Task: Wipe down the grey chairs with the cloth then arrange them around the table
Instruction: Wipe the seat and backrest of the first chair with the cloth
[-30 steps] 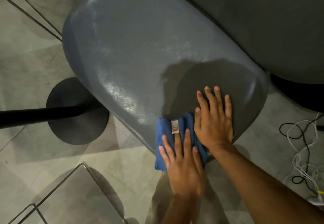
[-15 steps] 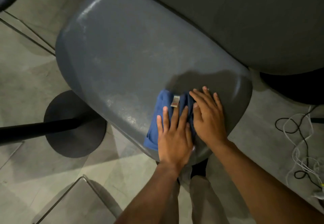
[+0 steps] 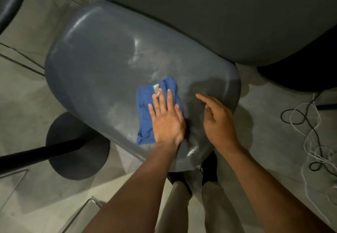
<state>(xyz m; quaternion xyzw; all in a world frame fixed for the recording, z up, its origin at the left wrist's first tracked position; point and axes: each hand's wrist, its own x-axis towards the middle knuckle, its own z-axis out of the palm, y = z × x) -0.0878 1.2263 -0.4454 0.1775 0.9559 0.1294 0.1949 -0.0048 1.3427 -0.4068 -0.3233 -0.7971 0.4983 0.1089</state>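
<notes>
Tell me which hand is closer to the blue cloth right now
Left. The left hand lies flat on the blue cloth, pressing it against the grey chair. The right hand is off to the cloth's right, over bare chair surface, not touching the cloth.

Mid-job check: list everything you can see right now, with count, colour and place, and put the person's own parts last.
grey chair: one, grey seat, centre.
cloth: one, blue with a white tag, flat on the seat.
table: one, dark grey, top right.
round base: one, black, floor lower left, with a black pole.
cables: several, black and white, floor at right.
left hand: flat, presses on the cloth.
right hand: open, over the seat beside the cloth.
legs: two, beige trousers, bottom centre.
</notes>
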